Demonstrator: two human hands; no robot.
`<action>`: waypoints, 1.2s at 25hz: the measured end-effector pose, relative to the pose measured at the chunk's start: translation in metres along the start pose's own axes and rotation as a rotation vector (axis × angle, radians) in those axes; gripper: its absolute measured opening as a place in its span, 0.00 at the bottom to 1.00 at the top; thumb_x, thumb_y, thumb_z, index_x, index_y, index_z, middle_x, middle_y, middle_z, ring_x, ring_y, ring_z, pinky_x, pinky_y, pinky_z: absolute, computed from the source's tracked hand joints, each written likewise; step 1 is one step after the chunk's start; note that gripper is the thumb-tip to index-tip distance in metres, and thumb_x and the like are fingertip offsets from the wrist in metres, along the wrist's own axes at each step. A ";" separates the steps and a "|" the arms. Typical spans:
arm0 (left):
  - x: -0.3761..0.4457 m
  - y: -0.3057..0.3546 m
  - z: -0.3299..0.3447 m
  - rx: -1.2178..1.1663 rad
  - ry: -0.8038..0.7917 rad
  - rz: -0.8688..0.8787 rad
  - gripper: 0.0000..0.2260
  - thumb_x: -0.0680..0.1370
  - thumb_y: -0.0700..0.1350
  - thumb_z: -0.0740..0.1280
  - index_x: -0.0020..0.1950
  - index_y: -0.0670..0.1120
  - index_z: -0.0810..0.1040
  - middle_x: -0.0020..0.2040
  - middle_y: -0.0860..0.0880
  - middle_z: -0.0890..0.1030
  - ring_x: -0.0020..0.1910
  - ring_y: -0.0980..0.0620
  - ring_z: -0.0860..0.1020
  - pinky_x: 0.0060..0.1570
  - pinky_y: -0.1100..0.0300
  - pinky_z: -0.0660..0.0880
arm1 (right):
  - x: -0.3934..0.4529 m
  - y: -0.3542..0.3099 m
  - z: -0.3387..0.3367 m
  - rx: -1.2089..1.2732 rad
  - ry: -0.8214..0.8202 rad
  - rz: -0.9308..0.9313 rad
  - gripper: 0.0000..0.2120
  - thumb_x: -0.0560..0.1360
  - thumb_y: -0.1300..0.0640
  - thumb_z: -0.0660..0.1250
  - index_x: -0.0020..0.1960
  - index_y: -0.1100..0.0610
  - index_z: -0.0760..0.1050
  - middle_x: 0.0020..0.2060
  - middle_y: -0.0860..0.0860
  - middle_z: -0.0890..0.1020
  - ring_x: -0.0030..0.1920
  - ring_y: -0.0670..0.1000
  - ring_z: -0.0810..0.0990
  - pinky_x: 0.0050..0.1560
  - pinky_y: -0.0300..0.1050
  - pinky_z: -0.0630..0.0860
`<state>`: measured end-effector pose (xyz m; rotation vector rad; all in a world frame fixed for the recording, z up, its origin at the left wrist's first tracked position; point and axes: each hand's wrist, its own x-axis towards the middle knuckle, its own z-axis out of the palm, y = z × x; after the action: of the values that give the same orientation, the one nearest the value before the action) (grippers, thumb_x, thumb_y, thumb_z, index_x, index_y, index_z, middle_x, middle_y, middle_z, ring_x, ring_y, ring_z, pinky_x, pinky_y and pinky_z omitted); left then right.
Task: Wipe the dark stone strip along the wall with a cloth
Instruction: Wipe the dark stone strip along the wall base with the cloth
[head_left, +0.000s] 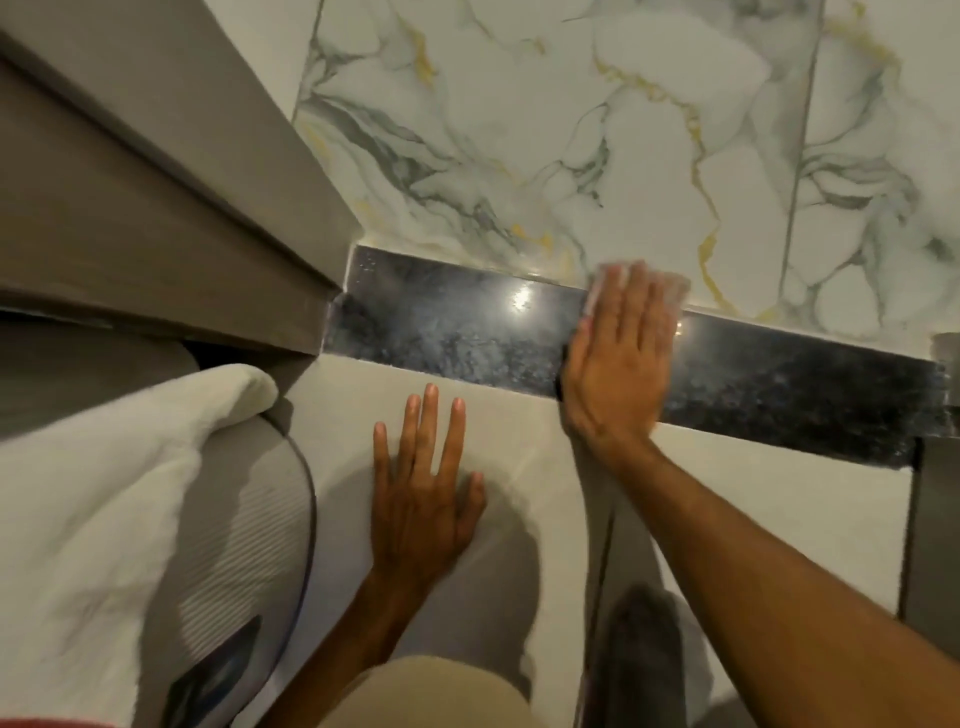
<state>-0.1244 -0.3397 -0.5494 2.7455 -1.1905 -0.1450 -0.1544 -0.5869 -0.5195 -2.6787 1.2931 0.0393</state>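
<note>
A glossy dark stone strip (457, 332) runs from the middle left to the right edge, between the marbled wall tiles and the pale floor tiles. My right hand (618, 358) lies flat across the strip near its middle, pressing a pale cloth (670, 291) against it. Only the cloth's edge shows past my fingertips, blurred. My left hand (421, 483) rests flat on the pale floor tile below the strip, fingers spread, holding nothing.
White marbled wall tiles (545, 130) with grey and gold veins rise above the strip. A grey-brown door frame (171, 218) ends the strip at the left. A white towel (93, 493) lies over a grey ribbed object (244, 519) at lower left. My knee (426, 691) shows at bottom.
</note>
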 end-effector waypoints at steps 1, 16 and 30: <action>-0.001 0.001 0.003 0.006 0.012 -0.013 0.31 0.89 0.60 0.48 0.90 0.46 0.57 0.89 0.37 0.59 0.89 0.37 0.57 0.89 0.36 0.45 | 0.007 -0.027 0.005 0.015 -0.016 -0.087 0.32 0.91 0.46 0.44 0.91 0.57 0.42 0.91 0.59 0.46 0.92 0.62 0.45 0.92 0.65 0.50; -0.031 -0.034 -0.006 -0.042 0.083 -0.274 0.31 0.88 0.57 0.55 0.88 0.43 0.63 0.90 0.41 0.60 0.90 0.42 0.58 0.90 0.44 0.50 | -0.017 -0.148 0.037 0.058 -0.119 -0.636 0.33 0.91 0.47 0.49 0.91 0.56 0.43 0.91 0.57 0.45 0.92 0.58 0.44 0.91 0.64 0.53; -0.034 -0.033 -0.008 -0.053 0.072 -0.277 0.31 0.87 0.54 0.56 0.89 0.42 0.61 0.89 0.40 0.60 0.89 0.40 0.59 0.88 0.38 0.58 | -0.058 -0.094 0.032 0.039 -0.130 -0.781 0.31 0.91 0.44 0.52 0.91 0.52 0.51 0.91 0.53 0.54 0.91 0.55 0.52 0.91 0.64 0.56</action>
<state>-0.1228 -0.2913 -0.5465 2.8286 -0.7729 -0.1042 -0.1157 -0.4789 -0.5327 -2.8830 0.1551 0.0846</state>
